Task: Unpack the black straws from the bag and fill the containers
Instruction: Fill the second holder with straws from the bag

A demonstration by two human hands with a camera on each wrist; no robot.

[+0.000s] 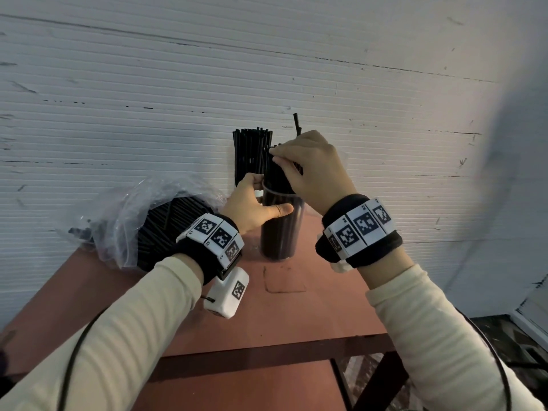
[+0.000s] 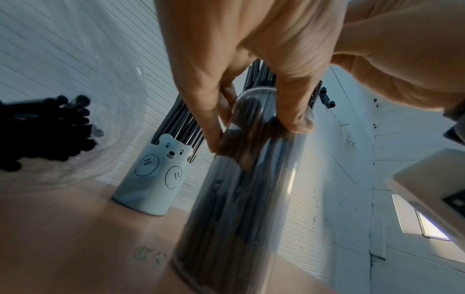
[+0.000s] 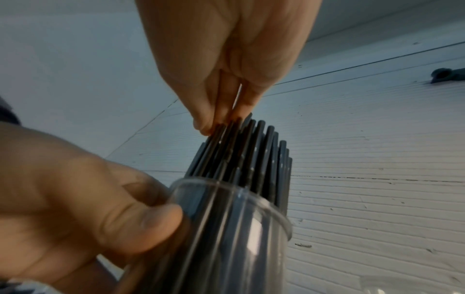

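Our left hand (image 1: pixel 257 206) was wrapped around the upper part of a clear cylindrical container (image 1: pixel 281 226) that stood upright on the reddish-brown table (image 1: pixel 296 310), thumb across its near side and fingers curled behind, close under the rim. We had the jar already packed with black straws (image 3: pixel 251 159), their tops standing above the rim in a tight bunch. Our right hand (image 1: pixel 314 167) came down from above, its fingertips (image 3: pixel 203 123) pinched together on the ends of a few straws at the near edge of that bunch; whether they gripped one straw or several we could not tell.

Just behind the clear jar, beside the white ribbed wall (image 1: pixel 148 84), stood a pale blue bear-faced holder (image 2: pixel 156 175), also filled with black straws. On our left lay the clear plastic bag (image 1: pixel 130 215), crumpled and open, with a thick bundle of remaining straws (image 1: pixel 166 229) inside it, resting on the table's far left corner. Both wrists wore black bands with square-patterned markers (image 1: pixel 360 225).
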